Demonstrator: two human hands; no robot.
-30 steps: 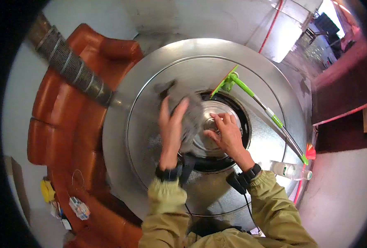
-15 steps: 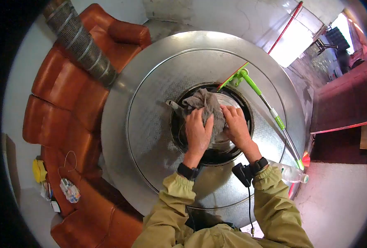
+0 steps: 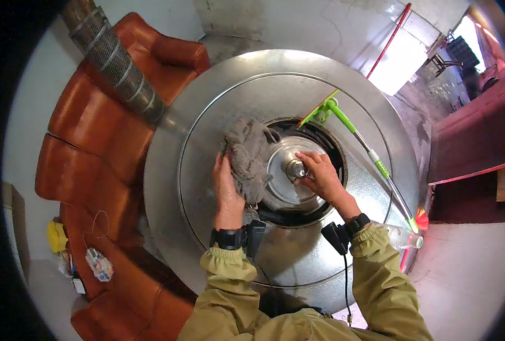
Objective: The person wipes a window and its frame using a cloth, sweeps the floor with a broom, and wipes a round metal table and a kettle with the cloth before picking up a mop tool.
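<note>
A grey, crumpled cloth (image 3: pixel 248 162) is in my left hand (image 3: pixel 228 187), held up at the left side of a round metal lid (image 3: pixel 284 193). My right hand (image 3: pixel 323 179) pinches the knob (image 3: pixel 297 169) at the lid's middle. The lid sits over a dark ring-shaped opening (image 3: pixel 339 162) in a large round metal table (image 3: pixel 218 113). Behind the lid, the green head of a squeegee (image 3: pixel 322 109) reaches the opening's edge, its handle running down to the right.
A clear bottle (image 3: pixel 403 237) lies at the table's right edge, near red bristles (image 3: pixel 422 219). A metal pipe (image 3: pixel 116 62) meets the table's left side. An orange-brown sofa (image 3: pixel 96 142) curves along the left. A red pole (image 3: pixel 390 40) leans behind.
My left hand has moved left with the cloth, away from the lid's top, uncovering more of it. My right hand has moved from beside the cloth onto the knob.
</note>
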